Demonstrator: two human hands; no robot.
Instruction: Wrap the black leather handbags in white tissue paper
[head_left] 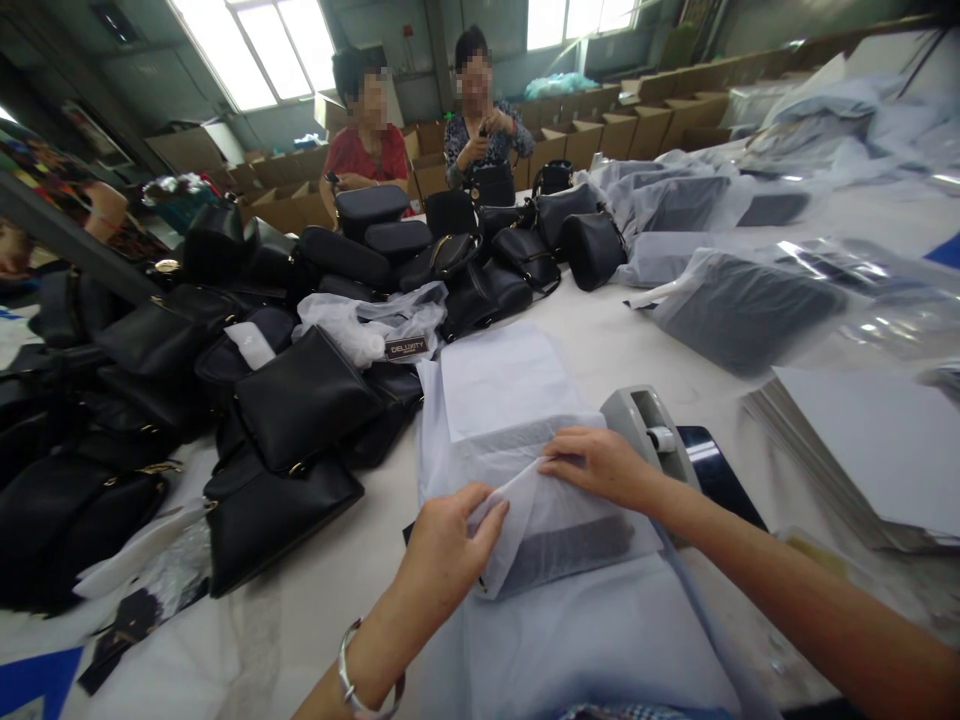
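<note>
In front of me lies a dark handbag (566, 552) inside a thin, cloudy white bag (559, 510). My left hand (454, 535) pinches one edge of this thin white material between thumb and fingers. Farther right, my right hand (600, 462) grips the same raised edge with its fingertips. A flat white sheet (506, 385) lies just beyond my hands. More translucent material (592, 640) is spread nearest to me. A bracelet (346, 665) circles my left wrist.
Black handbags (300, 400) are heaped on the left. A grey tape dispenser (649, 435) stands by my right hand, near a stack of white boards (877, 450). Wrapped bags (742, 300) lie farther right. Two people (367, 150) work across the table, before cardboard boxes (622, 135).
</note>
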